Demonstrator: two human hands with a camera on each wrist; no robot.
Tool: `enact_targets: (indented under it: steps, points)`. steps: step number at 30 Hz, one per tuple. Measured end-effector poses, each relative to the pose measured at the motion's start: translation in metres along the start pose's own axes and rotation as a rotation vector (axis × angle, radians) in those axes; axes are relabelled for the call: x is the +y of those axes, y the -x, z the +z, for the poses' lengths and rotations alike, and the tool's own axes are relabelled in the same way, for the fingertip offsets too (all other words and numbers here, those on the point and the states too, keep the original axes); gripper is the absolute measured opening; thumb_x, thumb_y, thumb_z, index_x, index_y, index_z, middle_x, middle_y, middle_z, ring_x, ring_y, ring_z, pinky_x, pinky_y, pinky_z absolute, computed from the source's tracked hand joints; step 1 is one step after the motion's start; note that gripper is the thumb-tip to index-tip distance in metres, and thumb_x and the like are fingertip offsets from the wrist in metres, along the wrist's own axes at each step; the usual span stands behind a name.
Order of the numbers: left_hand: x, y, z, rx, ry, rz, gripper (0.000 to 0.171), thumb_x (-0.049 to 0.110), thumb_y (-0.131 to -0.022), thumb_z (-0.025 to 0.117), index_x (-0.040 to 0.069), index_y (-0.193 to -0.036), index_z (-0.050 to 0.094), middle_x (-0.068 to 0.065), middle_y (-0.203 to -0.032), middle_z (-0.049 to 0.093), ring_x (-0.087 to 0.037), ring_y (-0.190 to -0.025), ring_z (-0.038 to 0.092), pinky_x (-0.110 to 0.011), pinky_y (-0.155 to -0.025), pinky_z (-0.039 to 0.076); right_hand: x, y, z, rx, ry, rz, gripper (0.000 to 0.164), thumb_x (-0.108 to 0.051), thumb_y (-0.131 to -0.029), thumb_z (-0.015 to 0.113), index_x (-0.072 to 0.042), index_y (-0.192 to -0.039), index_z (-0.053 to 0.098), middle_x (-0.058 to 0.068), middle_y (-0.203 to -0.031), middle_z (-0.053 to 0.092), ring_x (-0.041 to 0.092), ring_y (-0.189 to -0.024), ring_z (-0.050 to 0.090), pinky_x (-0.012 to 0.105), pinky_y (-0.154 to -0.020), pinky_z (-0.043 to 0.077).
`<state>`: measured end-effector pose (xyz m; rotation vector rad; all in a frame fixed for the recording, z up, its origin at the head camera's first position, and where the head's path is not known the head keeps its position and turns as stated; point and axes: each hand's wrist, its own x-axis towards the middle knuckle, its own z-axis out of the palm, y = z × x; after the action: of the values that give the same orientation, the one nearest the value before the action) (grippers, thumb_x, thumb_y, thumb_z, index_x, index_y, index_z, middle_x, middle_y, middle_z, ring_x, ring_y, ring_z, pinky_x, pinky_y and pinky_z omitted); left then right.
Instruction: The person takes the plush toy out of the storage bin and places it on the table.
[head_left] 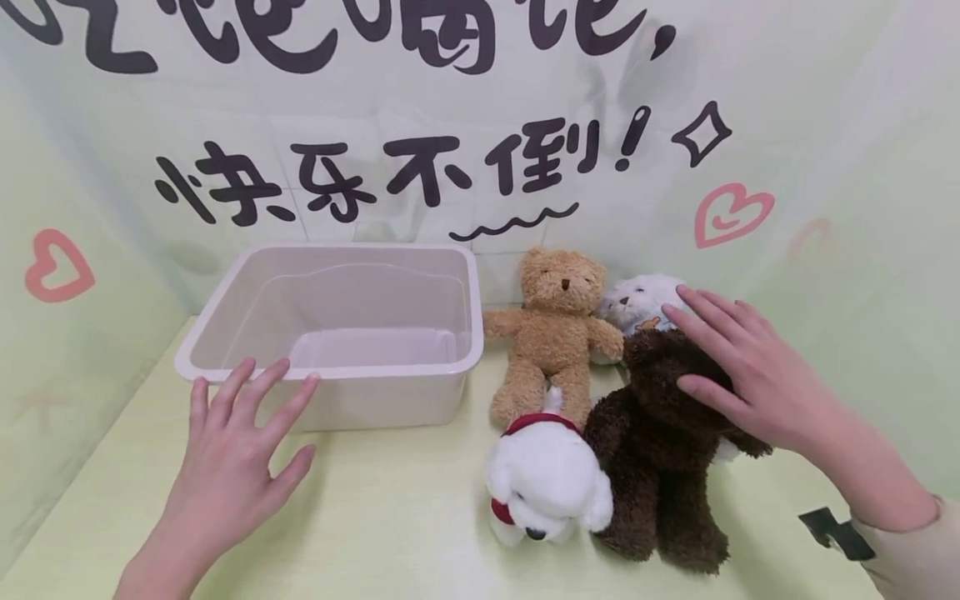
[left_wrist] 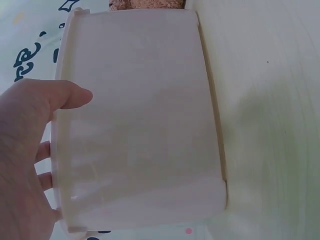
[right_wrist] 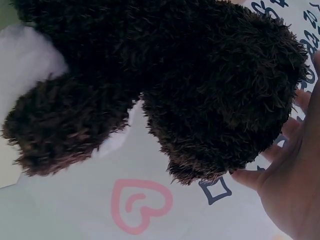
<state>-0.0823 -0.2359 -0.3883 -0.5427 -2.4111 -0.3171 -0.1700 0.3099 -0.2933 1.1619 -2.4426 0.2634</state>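
Observation:
A light beige plastic tub (head_left: 390, 398) stands at the left of the table. My left hand (head_left: 232, 458) is at its near rim, fingers spread and fairly straight; in the left wrist view the thumb lies in front of the tub wall (left_wrist: 145, 125). At the right, a dark brown plush bear (head_left: 667, 442) faces away or downward, and my right hand (head_left: 772, 383) spreads its fingers by the bear's head. In the right wrist view the fingers reach beside the dark fur (right_wrist: 230, 95); whether they press on it I cannot tell.
A tan teddy bear (head_left: 558, 333) sits against the back, right of the tub. In front of it is a white plush dog (head_left: 551, 475) with red trim. A white plush toy (head_left: 641, 298) is partly hidden behind the brown bear. Printed cloth (head_left: 420, 100) hangs behind everything.

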Motion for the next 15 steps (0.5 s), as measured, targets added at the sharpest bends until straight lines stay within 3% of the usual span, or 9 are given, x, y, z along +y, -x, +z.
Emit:
enact_targets:
  steps: [6,11,12,15]
  points:
    - [0.002,-0.010,-0.018,-0.137,-0.047,-0.019,0.077,0.069,-0.102,0.020,0.017,-0.145,0.057,-0.024,-0.145,0.049,-0.055,-0.137,0.036,-0.078,-0.111,0.009,0.008,-0.023,-0.010,-0.076,-0.107,0.210,0.070,-0.042,-0.103,0.061,-0.024,-0.163,0.031,0.013,-0.167,0.028,0.048,-0.145,0.032,0.062,-0.115,0.025]
    - [0.006,-0.027,-0.036,-0.192,-0.113,-0.030,0.083,0.071,-0.102,0.013,0.015,-0.143,0.057,-0.024,-0.140,0.054,-0.054,-0.131,0.043,-0.079,-0.109,0.014,0.023,-0.049,-0.011,-0.147,-0.123,0.309,0.066,-0.038,-0.107,0.054,-0.024,-0.164,0.026,0.015,-0.168,0.024,0.050,-0.146,0.028,0.068,-0.113,0.023]
    - [0.007,-0.033,-0.038,-0.193,-0.119,-0.027,0.082,0.071,-0.102,0.015,0.014,-0.143,0.057,-0.024,-0.140,0.055,-0.054,-0.131,0.044,-0.079,-0.108,0.016,0.026,-0.054,-0.010,-0.163,-0.117,0.318,0.064,-0.039,-0.108,0.051,-0.023,-0.164,0.026,0.016,-0.168,0.023,0.051,-0.146,0.027,0.067,-0.114,0.022]
    - [0.008,-0.056,-0.043,-0.203,-0.130,-0.026,0.064,0.059,-0.103,0.044,0.012,-0.145,0.055,-0.025,-0.140,0.056,-0.054,-0.130,0.045,-0.078,-0.107,0.021,0.032,-0.070,-0.008,-0.231,-0.101,0.351,0.064,-0.043,-0.109,0.044,-0.022,-0.165,0.022,0.017,-0.169,0.018,0.050,-0.149,0.021,0.065,-0.117,0.018]
